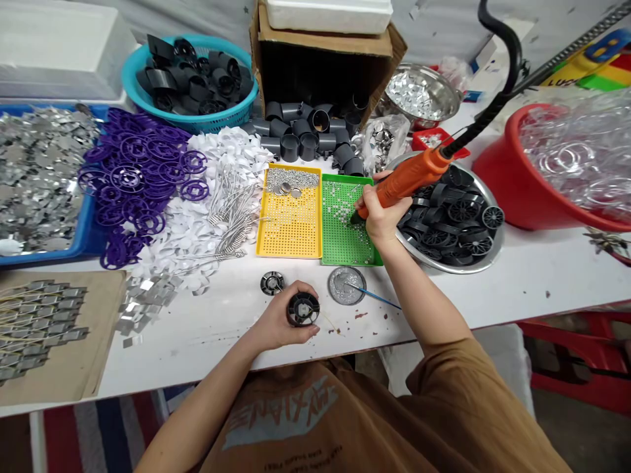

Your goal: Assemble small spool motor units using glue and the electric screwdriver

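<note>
Two hands (279,322), one screwdriver (409,177), one yellow tray (290,246), one green tray (340,248), two metal bowls (463,267).

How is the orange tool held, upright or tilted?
Tilted: the orange tool slants in the right hand, its dark tip down over the green tray; contact unclear.

Printed across the chest of the brown T-shirt (384,427): large, stylised capitals (290,414) over a pale blue-grey patch, seemingly "MYXIANE", with "XIAN" as the surest run and the end letters in doubt. Set below on the same shirt: two short lines of small dark print (300,460), too small to read with certainty. Lettered in black at upper right, low on the yellow part of a multicoloured object (574,62): "LUC", followed by a further character, unclear. Placed above this on the same yellow: a thick blue shape (614,46), readable as a capital "B", tilted.
</note>
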### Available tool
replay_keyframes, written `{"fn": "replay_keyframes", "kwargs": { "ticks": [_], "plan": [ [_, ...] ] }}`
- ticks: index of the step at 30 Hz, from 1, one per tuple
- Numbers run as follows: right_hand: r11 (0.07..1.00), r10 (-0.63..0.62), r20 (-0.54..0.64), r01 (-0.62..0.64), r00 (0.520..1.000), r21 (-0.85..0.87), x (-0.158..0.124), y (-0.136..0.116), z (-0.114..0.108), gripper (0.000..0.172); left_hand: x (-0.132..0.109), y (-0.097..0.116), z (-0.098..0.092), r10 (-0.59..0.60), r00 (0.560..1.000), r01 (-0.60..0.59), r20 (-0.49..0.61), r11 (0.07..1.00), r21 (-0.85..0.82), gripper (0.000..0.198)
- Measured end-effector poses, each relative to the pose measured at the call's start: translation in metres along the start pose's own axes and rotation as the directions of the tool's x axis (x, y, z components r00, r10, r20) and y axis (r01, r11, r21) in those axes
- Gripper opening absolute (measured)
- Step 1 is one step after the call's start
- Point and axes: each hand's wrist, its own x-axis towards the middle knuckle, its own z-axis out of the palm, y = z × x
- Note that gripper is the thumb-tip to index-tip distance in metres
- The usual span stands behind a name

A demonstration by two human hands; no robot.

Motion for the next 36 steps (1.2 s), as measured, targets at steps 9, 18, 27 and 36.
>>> {"fn": "replay_keyframes", "kwargs": {
  "ticks": [9, 18, 27, 36],
  "plan": [
    [1.000, 0.009, 0.014, -0.009, 1.000, 0.009, 0.002, 0.004, -0.001, 0.039, -0.004, 0.007, 0.002, 0.017, 0.998, -0.010, -0.059, 0.992, 0.125, 0.038],
    [0.947, -0.071, -0.025, 0.076, 0.997, 0.314, -0.019, -0.098, -0.015, 0.028, -0.006, 0.019, 0.008, -0.006, 0.968, 0.064, -0.252, 0.973, 0.223, 0.035],
    [0.867, 0.128, 0.295, -0.252, 0.947, 0.431, -0.093, -0.164, -0.012, 0.024, -0.020, 0.014, 0.014, 0.047, 0.961, 0.047, -0.274, 0.943, 0.329, 0.035],
    [0.803, 0.188, 0.333, -0.340, 0.924, 0.490, -0.107, -0.164, -0.002, 0.027, -0.028, 0.012, 0.015, 0.127, 0.957, -0.034, -0.260, 0.942, 0.333, 0.034]
  ]
}}
